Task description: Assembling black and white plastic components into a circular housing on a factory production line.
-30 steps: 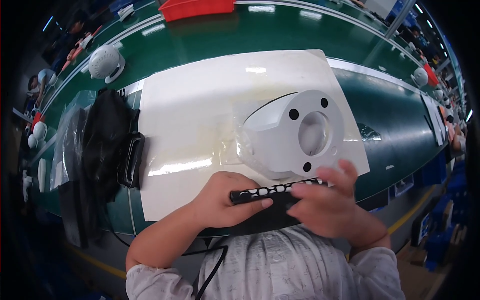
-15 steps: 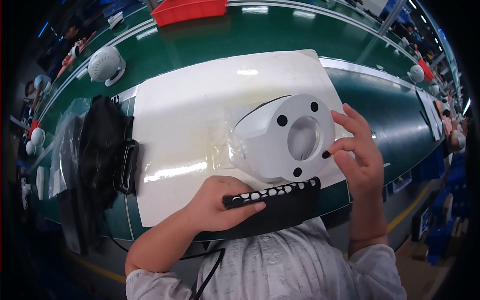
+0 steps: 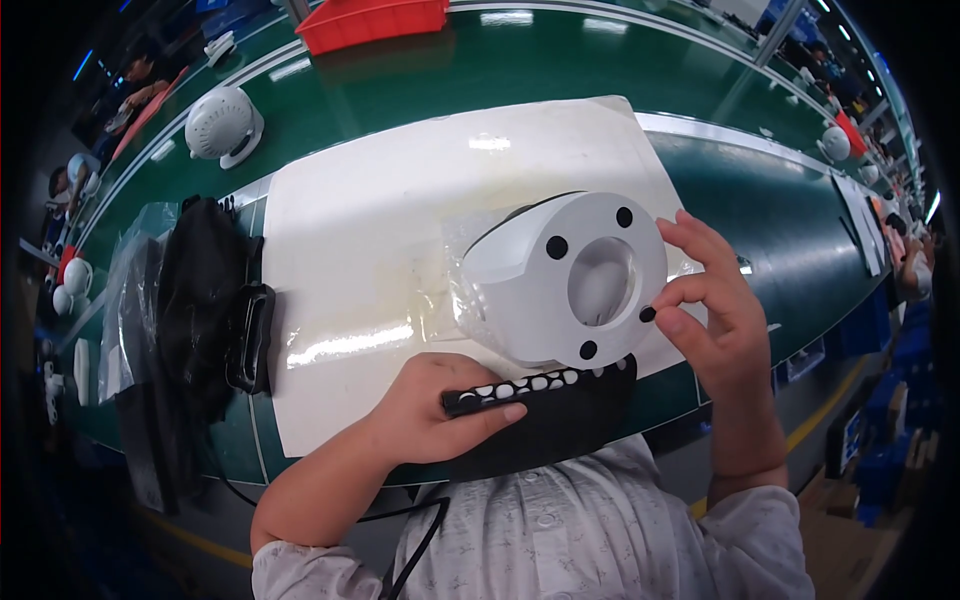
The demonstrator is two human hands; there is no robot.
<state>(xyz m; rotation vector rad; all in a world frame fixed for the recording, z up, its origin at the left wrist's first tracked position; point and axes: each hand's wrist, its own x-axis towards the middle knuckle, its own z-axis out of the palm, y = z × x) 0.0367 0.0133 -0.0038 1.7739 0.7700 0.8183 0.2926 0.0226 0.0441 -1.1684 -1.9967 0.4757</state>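
A white device with a round ring-shaped base lies tilted on its side, base facing up and right. Several round black pads sit around that base. My right hand is at its right edge, thumb and forefinger pinched at the lower-right black pad, other fingers bent near the rim. In my left hand is a black pad sheet, its near part hanging down and a row of pale round spots along its upper edge. Clear plastic film lies beside the device.
A white board covers the green bench. At left are a black bag, a black frame-like part and clear plastic wrap. Beyond, a white domed device and a red bin stand on a green surface. Other people work farther off.
The white device has shifted slightly left and down, with my right hand staying at its edge. The far domed device appears slightly farther right. My left hand keeps the black sheet.
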